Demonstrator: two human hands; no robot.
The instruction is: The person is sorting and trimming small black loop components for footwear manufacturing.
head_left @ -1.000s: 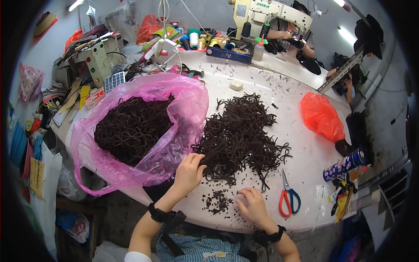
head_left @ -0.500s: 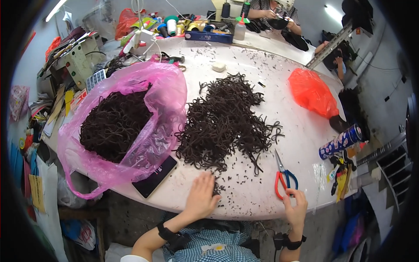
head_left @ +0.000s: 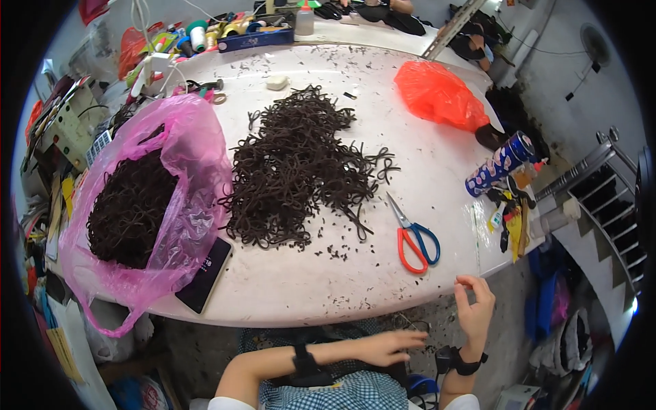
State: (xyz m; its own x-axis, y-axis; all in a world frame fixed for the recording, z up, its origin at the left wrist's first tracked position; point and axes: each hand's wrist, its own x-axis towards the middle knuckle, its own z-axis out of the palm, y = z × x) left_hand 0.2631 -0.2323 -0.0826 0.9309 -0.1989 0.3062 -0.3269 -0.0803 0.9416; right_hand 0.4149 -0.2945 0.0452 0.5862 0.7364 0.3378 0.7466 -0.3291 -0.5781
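My left hand [head_left: 391,346] is stretched out flat in front of my body, just off the table's near edge, slightly blurred and holding nothing. My right hand [head_left: 475,305] is raised at the near right edge, fingers loosely bent and apart, with nothing visible in them. Scissors [head_left: 406,224] with one red and one blue handle lie on the table beyond both hands, blades pointing away. A tangled pile of dark brown cord loops [head_left: 290,171] spreads over the middle, small dark scraps [head_left: 335,253] scattered before it. More loops [head_left: 130,212] fill a pink plastic bag [head_left: 205,137] at left.
A phone [head_left: 205,280] lies partly under the bag. An orange-red plastic bag [head_left: 437,92] and a blue patterned can [head_left: 500,164] stand on the right side. Thread spools fill a blue tray [head_left: 256,39] at the back. A person's hands show at the top edge.
My left hand has left the tabletop and swung right, past the near edge. My right hand has drawn away from the scissors. The whole view has shifted to the right.
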